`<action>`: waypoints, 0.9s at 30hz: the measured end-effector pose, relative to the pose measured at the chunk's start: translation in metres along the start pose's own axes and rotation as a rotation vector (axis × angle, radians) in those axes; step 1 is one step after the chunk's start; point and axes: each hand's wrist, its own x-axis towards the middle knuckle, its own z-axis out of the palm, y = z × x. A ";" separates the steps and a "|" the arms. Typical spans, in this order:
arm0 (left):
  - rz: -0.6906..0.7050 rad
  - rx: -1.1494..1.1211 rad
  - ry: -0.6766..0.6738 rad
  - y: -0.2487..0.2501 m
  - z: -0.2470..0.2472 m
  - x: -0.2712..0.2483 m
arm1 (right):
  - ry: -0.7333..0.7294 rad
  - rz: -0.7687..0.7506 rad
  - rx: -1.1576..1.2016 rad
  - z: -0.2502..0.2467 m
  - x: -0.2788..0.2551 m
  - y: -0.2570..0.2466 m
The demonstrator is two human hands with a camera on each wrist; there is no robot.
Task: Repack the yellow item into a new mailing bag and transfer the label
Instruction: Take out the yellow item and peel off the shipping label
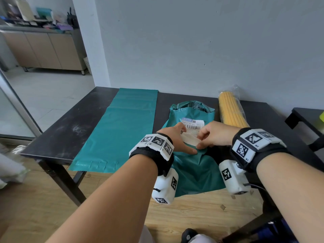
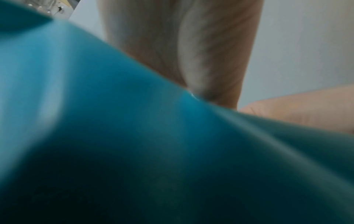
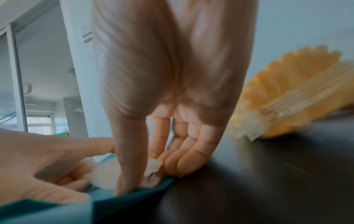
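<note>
I'm mid label-peel: right hand (image 1: 216, 135) pinches the label (image 1: 190, 137) edge, left hand (image 1: 177, 137) flat, fingers straight, pinning the old bag (image 1: 196, 165) near the table's (image 1: 57, 130) front edge; next needs a slow, even pull w/o tearing.

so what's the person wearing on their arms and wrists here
Bare forearms, no sleeves. Each wrist has a black strap carrying white blocks printed with black-and-white square markers, plus a white camera box hanging beneath: left hand, right hand. A thin black cable leaves the right box.

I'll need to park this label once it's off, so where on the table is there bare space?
Bare table lies left of the flat new bag, and a strip runs between it and the old bag. It is crowded around the label, where both hands work, and right, by the yellow bundle.
</note>
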 end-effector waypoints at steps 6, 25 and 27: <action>-0.008 0.050 0.000 0.003 0.000 0.000 | 0.079 0.003 -0.034 0.004 0.003 0.003; 0.003 0.062 -0.013 0.000 -0.002 0.000 | 0.139 0.060 -0.050 0.007 0.010 0.003; 0.006 0.050 -0.016 -0.002 -0.005 0.001 | 0.115 0.063 -0.030 0.005 0.007 0.000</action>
